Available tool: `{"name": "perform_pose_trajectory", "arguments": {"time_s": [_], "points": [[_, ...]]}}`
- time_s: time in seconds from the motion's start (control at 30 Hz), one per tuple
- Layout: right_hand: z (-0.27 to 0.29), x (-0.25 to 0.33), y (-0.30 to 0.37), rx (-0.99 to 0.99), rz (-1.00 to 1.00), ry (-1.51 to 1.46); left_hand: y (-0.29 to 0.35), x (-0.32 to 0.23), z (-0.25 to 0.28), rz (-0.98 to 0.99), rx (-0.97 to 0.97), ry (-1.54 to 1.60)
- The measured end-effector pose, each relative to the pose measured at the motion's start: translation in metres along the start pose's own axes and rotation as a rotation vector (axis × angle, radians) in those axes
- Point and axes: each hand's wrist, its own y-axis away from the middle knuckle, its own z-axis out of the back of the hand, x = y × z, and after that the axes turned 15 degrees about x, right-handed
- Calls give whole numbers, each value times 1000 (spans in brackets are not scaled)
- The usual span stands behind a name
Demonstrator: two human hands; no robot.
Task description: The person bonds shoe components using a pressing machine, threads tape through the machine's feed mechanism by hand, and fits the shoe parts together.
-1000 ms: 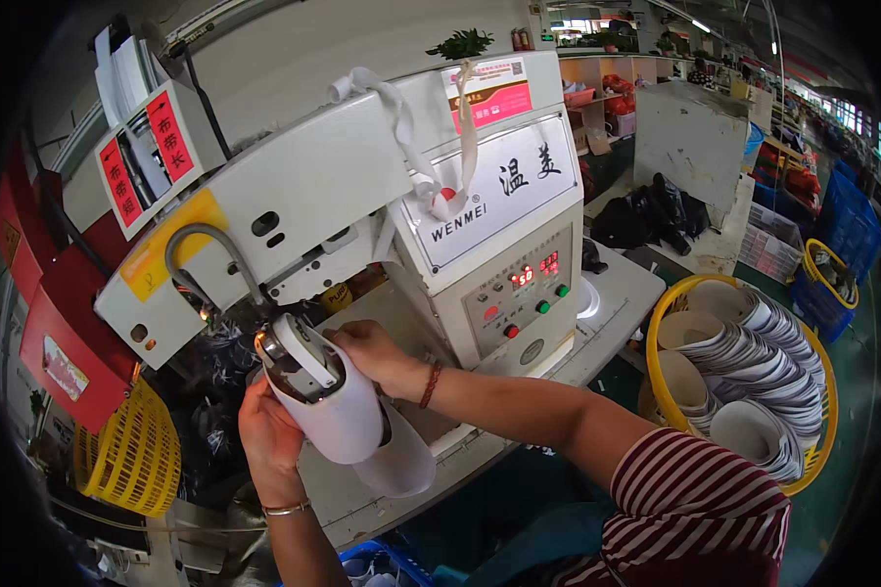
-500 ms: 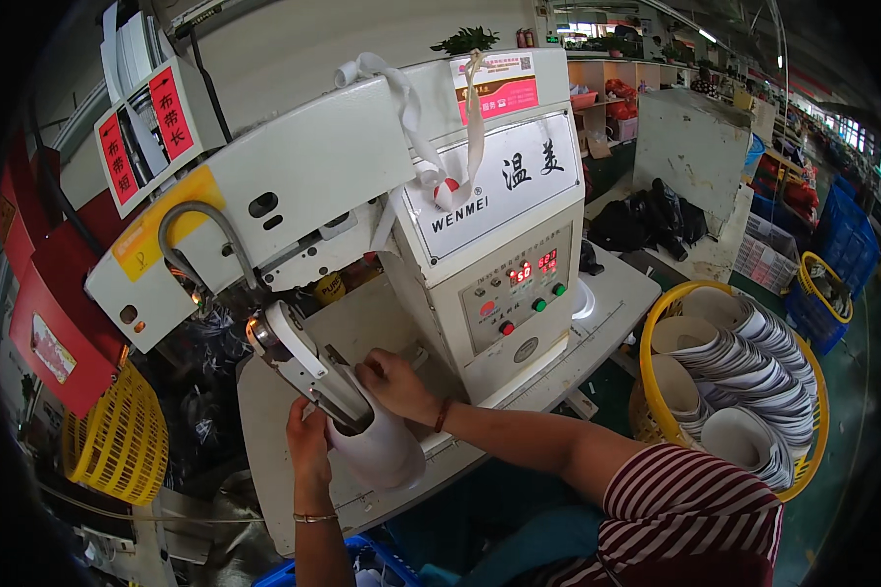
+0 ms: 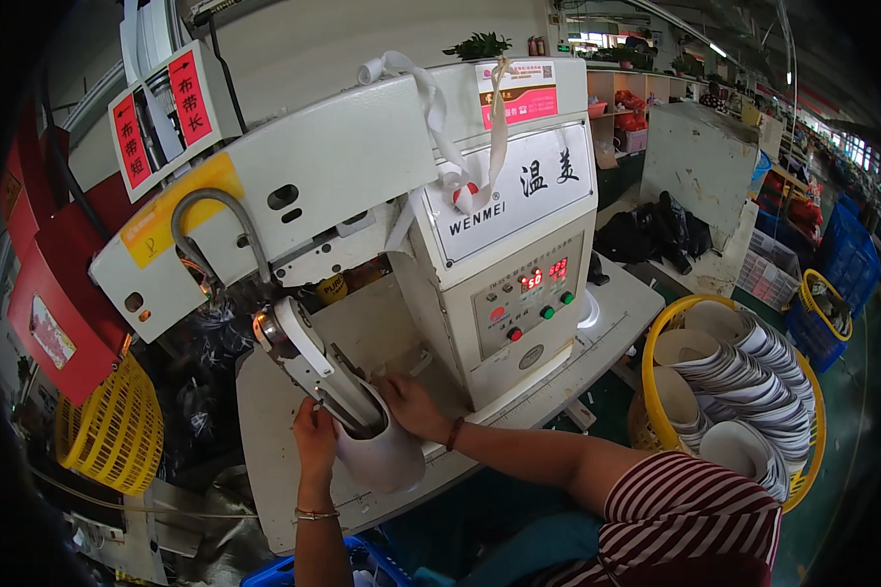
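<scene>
A white shoe upper (image 3: 387, 462) with a rounded end hangs around the slim metal arm (image 3: 331, 377) of a taping machine. At its left edge, by the tip of that arm, my left hand (image 3: 314, 442) is closed in a pinch. My right hand (image 3: 416, 409) curls over the upper's right edge, its fingertips partly hidden behind the material. Above the work, a grey curved hose (image 3: 213, 196) runs down to the machine head (image 3: 276, 328), where small lights glow.
The machine's body (image 3: 509, 196) carries a control panel (image 3: 531, 298) with lit red digits. A yellow basket (image 3: 820, 411) of stacked white uppers stands at the right. Another yellow basket (image 3: 108, 430) is at the left, and a blue crate (image 3: 382, 560) sits below the table (image 3: 276, 489).
My right hand has shifted slightly down along the upper's edge. My left hand stays near the arm's tip. The whole view has moved a little.
</scene>
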Motion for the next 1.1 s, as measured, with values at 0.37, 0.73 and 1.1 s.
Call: {"name": "perform_pose_trajectory", "arguments": {"time_s": [0.37,0.73,1.1], "points": [[9,17,10,117,-42,212,25,51,-21,-126,80,235],[8,2,-20,185,63,218,64,16,-52,-90,12,329],[3,-6,-1,155,60,245,70,34,-48,-116,-49,-89]]}}
